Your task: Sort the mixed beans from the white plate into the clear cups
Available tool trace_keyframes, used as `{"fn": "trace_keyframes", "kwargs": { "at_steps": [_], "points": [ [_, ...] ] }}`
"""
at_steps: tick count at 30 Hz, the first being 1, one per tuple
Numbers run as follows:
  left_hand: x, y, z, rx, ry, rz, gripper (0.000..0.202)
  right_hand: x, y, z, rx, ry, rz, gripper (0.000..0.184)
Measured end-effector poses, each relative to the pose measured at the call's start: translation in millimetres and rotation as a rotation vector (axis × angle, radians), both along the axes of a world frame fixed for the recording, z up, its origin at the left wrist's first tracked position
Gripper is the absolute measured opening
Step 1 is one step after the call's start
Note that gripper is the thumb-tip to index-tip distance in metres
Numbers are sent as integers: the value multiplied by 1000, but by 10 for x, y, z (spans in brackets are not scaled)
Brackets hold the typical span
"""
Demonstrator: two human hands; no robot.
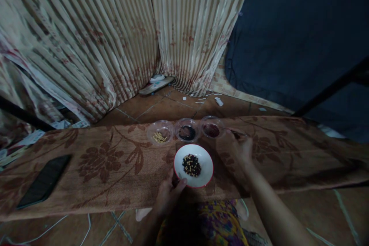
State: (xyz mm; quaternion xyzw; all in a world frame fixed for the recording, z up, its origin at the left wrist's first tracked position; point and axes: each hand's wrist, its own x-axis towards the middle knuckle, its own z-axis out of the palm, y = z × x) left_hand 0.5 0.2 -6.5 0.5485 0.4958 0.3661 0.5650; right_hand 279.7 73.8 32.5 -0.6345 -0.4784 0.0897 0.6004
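Left hand (169,193) holds a bowl (205,161); blurred papers (80,123) leftward seem printed.

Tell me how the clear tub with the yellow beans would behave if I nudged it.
The clear tub looks like thin plastic, so it's probably light and may flex. The roundish yellow beans cover only part of its bottom and would likely roll about. The coarse cloth beneath might stop easy sliding.

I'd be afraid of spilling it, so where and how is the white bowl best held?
Probably the white bowl is best gripped by its red rim from the near left, where the left hand holds it: the raised edge clears the grains heaped inside, while clear tubs line the far side.
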Motion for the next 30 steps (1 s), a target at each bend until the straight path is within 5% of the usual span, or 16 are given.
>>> {"fn": "trace_keyframes", "kwargs": {
  "at_steps": [8,14,30],
  "points": [
    [-25,12,-22,-28,11,-39,48,-333,-432,-187,-87,77,78,25],
    [-15,0,-51,-17,20,-21,50,-547,-749,-263,-275,-14,276,28],
    [-10,1,-66,-32,-69,-36,57,-604,-804,-335,-330,-181,348,28]
  ]
}}
